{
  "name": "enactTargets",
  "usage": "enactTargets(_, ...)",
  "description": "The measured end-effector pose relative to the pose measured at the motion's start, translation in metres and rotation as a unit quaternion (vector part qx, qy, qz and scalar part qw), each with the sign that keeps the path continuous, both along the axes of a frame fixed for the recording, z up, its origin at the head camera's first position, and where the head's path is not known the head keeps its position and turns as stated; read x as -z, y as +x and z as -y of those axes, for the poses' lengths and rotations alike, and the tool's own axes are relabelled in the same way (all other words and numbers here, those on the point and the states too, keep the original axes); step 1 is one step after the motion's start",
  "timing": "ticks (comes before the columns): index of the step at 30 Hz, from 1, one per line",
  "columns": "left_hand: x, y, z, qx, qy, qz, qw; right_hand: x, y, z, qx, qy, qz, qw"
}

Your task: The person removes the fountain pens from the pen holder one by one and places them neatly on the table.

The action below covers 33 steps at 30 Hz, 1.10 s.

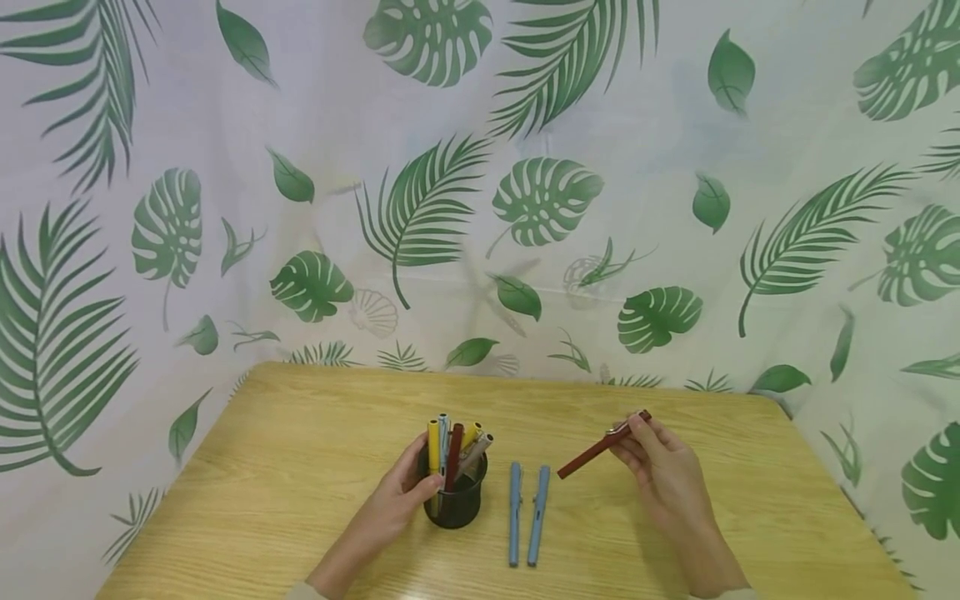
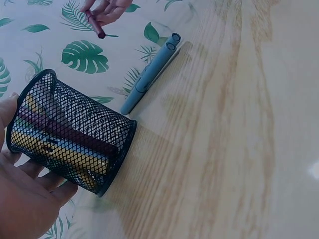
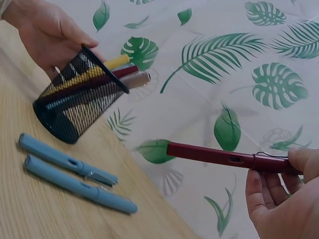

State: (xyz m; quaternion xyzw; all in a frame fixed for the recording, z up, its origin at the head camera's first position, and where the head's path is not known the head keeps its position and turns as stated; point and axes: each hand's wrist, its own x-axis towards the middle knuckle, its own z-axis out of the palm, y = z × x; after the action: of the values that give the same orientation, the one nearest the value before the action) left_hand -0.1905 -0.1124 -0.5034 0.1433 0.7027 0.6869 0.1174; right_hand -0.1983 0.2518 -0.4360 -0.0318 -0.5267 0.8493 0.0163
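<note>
One maroon pen slants leftward from the right grip

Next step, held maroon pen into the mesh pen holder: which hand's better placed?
Right, I'd say. The right hand grips the maroon pen near its clip, leaving the other end free. The left hand is on the mesh pen holder, so probably better kept for steadying it.

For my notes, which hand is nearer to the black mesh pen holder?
Left: the left hand grips the black mesh pen holder; the right hand is apart, to its right, holding a dark red pen.
</note>
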Motion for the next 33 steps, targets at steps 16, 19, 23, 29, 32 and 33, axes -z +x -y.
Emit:
enactTargets(16,0.0,0.0,0.0,-0.008,-0.006,0.012,0.9999,0.007,0.003,-0.038,0.016,0.016,0.014,1.0)
enactTargets(19,-0.001,0.0,-0.001,-0.013,-0.012,0.02,0.9997,0.009,0.004,-0.04,0.02,0.027,0.017,0.999)
enactTargets(23,-0.001,0.001,-0.001,-0.013,-0.011,0.022,0.9996,0.011,0.004,-0.041,0.019,0.05,0.017,0.998)
enactTargets(29,-0.001,0.001,-0.001,-0.015,-0.011,0.022,0.9996,0.016,0.003,-0.041,0.004,0.119,0.034,0.992)
enactTargets(32,-0.001,0.001,-0.002,-0.017,-0.01,0.026,0.9995,0.019,0.003,-0.041,-0.003,0.133,0.046,0.99)
enactTargets(33,-0.002,0.001,-0.002,-0.017,-0.01,0.027,0.9994,0.02,0.002,-0.04,-0.002,0.137,0.05,0.989)
